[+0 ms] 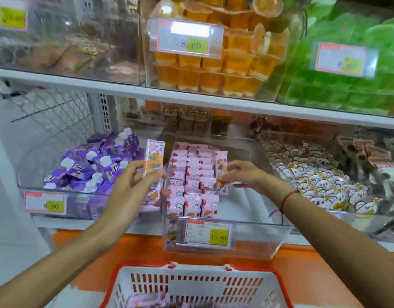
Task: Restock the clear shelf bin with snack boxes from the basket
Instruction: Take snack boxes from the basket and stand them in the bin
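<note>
Looking down from the head camera, I see my two bare arms reaching toward a store shelf. My left hand (133,181) grips a tall pink and orange snack box (153,168), held upright, fingers and thumb curled round its lower half, just left of the clear shelf bin (269,238). My right hand (240,174) reaches into that bin and pinches a second snack box (221,172) between fingertips and thumb, standing it upright at the right end of the stock. The bin already holds rows of pink boxes (191,185) packed on end, filling its left and middle part; a price tag (208,234) is fixed to its front wall. A red string bracelet (288,197) circles my right wrist. Below my arms sits a white basket (198,285) with a red rim, and a few more pink boxes lie in its bottom. To the left, another bin holds purple pouches (96,165); to the right, a bin of white cartoon packets (320,183). On the shelf above stand orange jelly cups (224,70) and green packs (347,90).
</note>
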`<state>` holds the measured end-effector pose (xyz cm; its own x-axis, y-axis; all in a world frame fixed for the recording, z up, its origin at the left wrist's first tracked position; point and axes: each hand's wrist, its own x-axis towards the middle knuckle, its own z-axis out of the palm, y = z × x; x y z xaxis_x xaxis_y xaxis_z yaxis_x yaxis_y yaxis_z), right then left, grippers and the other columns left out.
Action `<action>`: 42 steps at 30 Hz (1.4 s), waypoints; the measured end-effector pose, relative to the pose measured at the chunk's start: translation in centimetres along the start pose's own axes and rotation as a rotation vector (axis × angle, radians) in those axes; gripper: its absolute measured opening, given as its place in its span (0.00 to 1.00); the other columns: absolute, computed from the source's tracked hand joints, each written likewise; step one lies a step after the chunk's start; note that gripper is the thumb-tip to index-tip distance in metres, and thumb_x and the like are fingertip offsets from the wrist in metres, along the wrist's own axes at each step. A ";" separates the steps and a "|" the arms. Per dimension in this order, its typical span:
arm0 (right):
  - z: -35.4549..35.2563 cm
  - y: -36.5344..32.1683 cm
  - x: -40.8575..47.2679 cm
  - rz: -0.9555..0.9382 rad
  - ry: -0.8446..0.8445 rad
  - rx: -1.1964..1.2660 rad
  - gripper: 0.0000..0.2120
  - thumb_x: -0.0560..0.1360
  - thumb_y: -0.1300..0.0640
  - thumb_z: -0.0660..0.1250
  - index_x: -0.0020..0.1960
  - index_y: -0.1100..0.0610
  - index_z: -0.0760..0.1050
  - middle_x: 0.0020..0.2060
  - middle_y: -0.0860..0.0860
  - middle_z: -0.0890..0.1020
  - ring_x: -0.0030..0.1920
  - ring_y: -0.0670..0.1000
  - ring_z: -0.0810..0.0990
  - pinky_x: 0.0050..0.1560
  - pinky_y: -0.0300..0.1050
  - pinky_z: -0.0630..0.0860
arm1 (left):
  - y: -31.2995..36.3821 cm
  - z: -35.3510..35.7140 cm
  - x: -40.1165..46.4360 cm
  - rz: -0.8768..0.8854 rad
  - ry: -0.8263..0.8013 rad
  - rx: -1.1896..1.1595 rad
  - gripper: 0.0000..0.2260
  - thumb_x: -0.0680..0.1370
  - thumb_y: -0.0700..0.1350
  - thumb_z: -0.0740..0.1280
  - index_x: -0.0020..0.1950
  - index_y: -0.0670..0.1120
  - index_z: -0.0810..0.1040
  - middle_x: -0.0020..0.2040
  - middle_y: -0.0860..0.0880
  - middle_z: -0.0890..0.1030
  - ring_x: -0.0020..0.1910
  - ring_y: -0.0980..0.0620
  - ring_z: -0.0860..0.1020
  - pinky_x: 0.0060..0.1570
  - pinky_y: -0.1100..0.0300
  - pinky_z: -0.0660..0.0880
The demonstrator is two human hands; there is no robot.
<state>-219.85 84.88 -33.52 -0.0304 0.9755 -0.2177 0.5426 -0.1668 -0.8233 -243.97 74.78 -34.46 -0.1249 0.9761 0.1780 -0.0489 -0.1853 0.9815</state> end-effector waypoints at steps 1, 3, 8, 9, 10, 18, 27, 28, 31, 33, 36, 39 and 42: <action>0.2 0.4 0.6 0.024 -0.009 -0.019 0.10 0.71 0.62 0.73 0.48 0.56 0.74 0.44 0.56 0.81 0.45 0.50 0.79 0.42 0.39 0.73 | 0.1 -0.2 0.1 -0.009 -0.002 -0.005 0.04 0.76 0.44 0.65 0.50 0.48 0.74 0.38 0.57 0.84 0.31 0.57 0.82 0.27 0.62 0.78; 0.9 1.0 1.6 0.037 0.018 -0.086 0.11 0.70 0.61 0.75 0.45 0.56 0.73 0.44 0.56 0.80 0.46 0.49 0.78 0.41 0.39 0.74 | 0.0 -0.6 0.6 -0.017 0.003 0.005 0.06 0.76 0.45 0.66 0.52 0.49 0.74 0.42 0.55 0.84 0.33 0.56 0.83 0.26 0.63 0.76; 1.5 1.9 3.0 0.032 0.062 -0.103 0.17 0.68 0.60 0.77 0.53 0.61 0.76 0.45 0.56 0.80 0.44 0.50 0.78 0.36 0.37 0.76 | 0.0 -0.3 1.1 0.009 0.034 0.020 0.03 0.77 0.45 0.65 0.50 0.52 0.75 0.39 0.57 0.84 0.31 0.58 0.81 0.25 0.65 0.76; 1.5 2.0 3.1 0.039 0.061 -0.053 0.17 0.67 0.62 0.77 0.52 0.61 0.75 0.44 0.57 0.80 0.43 0.51 0.79 0.39 0.39 0.78 | 0.1 -0.2 1.1 0.013 0.038 0.020 0.03 0.77 0.45 0.65 0.50 0.52 0.74 0.39 0.57 0.84 0.30 0.58 0.81 0.25 0.66 0.76; 1.6 2.0 3.1 0.038 0.057 -0.011 0.14 0.67 0.63 0.77 0.48 0.60 0.74 0.42 0.57 0.81 0.40 0.51 0.80 0.42 0.41 0.80 | 0.1 -0.1 1.1 0.018 0.039 0.025 0.03 0.77 0.45 0.65 0.50 0.52 0.74 0.38 0.58 0.84 0.30 0.59 0.81 0.25 0.66 0.76; 1.4 1.3 2.8 -0.046 0.104 -0.011 0.14 0.69 0.64 0.74 0.37 0.55 0.69 0.41 0.58 0.81 0.39 0.52 0.80 0.43 0.45 0.80 | 1.1 1.0 0.3 0.088 0.022 0.056 0.08 0.76 0.43 0.67 0.54 0.48 0.74 0.43 0.52 0.84 0.30 0.55 0.82 0.25 0.68 0.73; 1.2 0.8 2.3 -0.118 0.104 0.008 0.10 0.70 0.65 0.73 0.47 0.60 0.73 0.41 0.59 0.82 0.36 0.51 0.81 0.44 0.43 0.80 | 3.0 1.6 1.4 0.178 -0.182 0.300 0.14 0.72 0.53 0.69 0.57 0.60 0.77 0.53 0.52 0.78 0.43 0.60 0.81 0.33 0.69 0.75; 0.8 0.8 2.2 -0.095 0.062 0.031 0.09 0.71 0.65 0.72 0.46 0.58 0.73 0.42 0.58 0.81 0.36 0.49 0.80 0.42 0.41 0.79 | 3.4 1.9 2.1 0.181 -0.214 0.372 0.14 0.73 0.53 0.69 0.57 0.62 0.76 0.52 0.52 0.77 0.43 0.60 0.80 0.35 0.70 0.75; -0.2 0.8 1.9 -0.049 0.011 0.063 0.10 0.74 0.66 0.69 0.52 0.59 0.71 0.44 0.56 0.80 0.37 0.48 0.79 0.41 0.39 0.78 | 4.8 3.6 5.0 0.092 -0.329 0.414 0.18 0.74 0.52 0.69 0.63 0.56 0.75 0.50 0.56 0.79 0.32 0.63 0.78 0.30 0.70 0.74; -0.6 0.9 1.5 -0.030 -0.006 0.071 0.12 0.75 0.66 0.66 0.58 0.60 0.71 0.48 0.57 0.80 0.38 0.49 0.79 0.42 0.40 0.78 | 5.3 4.9 6.9 -0.004 -0.309 0.425 0.18 0.72 0.54 0.70 0.61 0.52 0.75 0.50 0.54 0.80 0.28 0.61 0.78 0.25 0.70 0.72; -0.9 1.1 0.8 -0.016 0.041 0.072 0.15 0.78 0.65 0.61 0.64 0.60 0.68 0.53 0.56 0.77 0.44 0.52 0.79 0.43 0.43 0.78 | 4.8 6.3 8.4 -0.091 -0.304 0.448 0.20 0.72 0.54 0.71 0.61 0.49 0.76 0.49 0.49 0.79 0.31 0.57 0.76 0.26 0.68 0.70; -1.0 0.7 -0.6 -0.201 0.371 0.118 0.14 0.78 0.64 0.58 0.63 0.58 0.71 0.56 0.56 0.77 0.51 0.53 0.77 0.52 0.50 0.76 | 3.7 6.6 8.4 -0.116 -0.357 0.452 0.17 0.74 0.47 0.70 0.62 0.46 0.76 0.50 0.47 0.80 0.38 0.55 0.75 0.34 0.64 0.69; -1.5 -0.2 -3.5 -0.500 0.456 0.172 0.15 0.75 0.66 0.60 0.59 0.54 0.72 0.55 0.50 0.77 0.53 0.46 0.74 0.56 0.43 0.71 | 3.4 7.0 7.7 -0.078 -0.422 0.498 0.12 0.74 0.44 0.70 0.56 0.51 0.78 0.51 0.51 0.80 0.45 0.56 0.77 0.40 0.66 0.69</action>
<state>-218.62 81.70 -31.78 0.1336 0.8976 0.4202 0.4135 0.3348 -0.8467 -238.19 82.44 -29.26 0.2651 0.9641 0.0184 0.4352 -0.1367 0.8899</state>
